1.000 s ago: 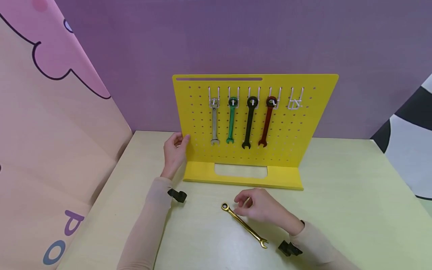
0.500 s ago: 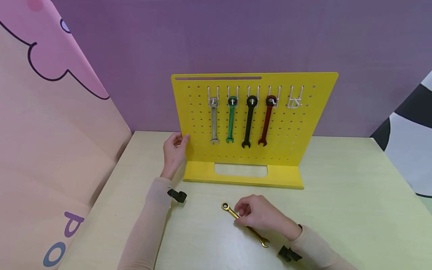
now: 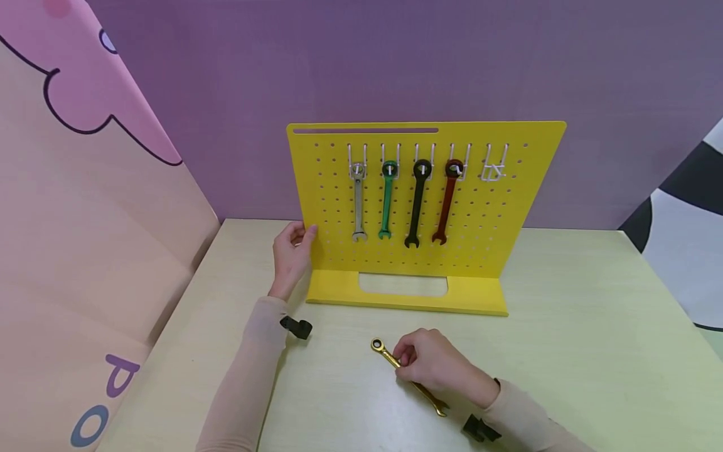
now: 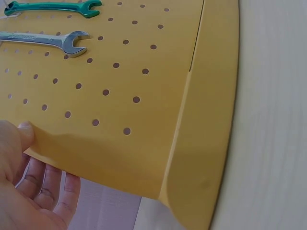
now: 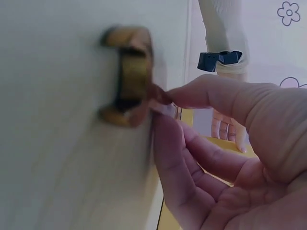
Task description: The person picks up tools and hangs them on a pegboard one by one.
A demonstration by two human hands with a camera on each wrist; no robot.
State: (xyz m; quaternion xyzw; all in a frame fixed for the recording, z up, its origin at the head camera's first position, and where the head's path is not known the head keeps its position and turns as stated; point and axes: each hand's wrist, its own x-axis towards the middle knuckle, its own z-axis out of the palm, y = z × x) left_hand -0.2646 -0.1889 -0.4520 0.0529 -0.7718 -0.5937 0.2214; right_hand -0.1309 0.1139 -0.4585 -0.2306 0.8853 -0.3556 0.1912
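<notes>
My left hand [image 3: 290, 257] holds the left edge of a yellow pegboard stand [image 3: 486, 245]. In the left wrist view its thumb [image 4: 25, 135] lies on the board's face, with the fingers behind the edge. On the pale table in front, my right hand [image 3: 432, 361] pinches the shank of a gold combination wrench [image 3: 429, 397] between thumb and index finger. The wrench's ring end points to the far left and its open end towards me, blurred in the right wrist view. Part of the shank is hidden by my fingers.
From white hooks on the board hang a silver wrench [image 3: 358, 204], a green wrench [image 3: 386, 204], a black wrench [image 3: 417, 204] and a dark red wrench [image 3: 446, 207]. A fifth hook [image 3: 494, 169] at the right bears no wrench. Behind stands a purple wall [image 3: 423, 63].
My right hand has come down towards me from beside the gold wrench and taken its shank between thumb and finger. The left hand has stayed on the pegboard's edge.
</notes>
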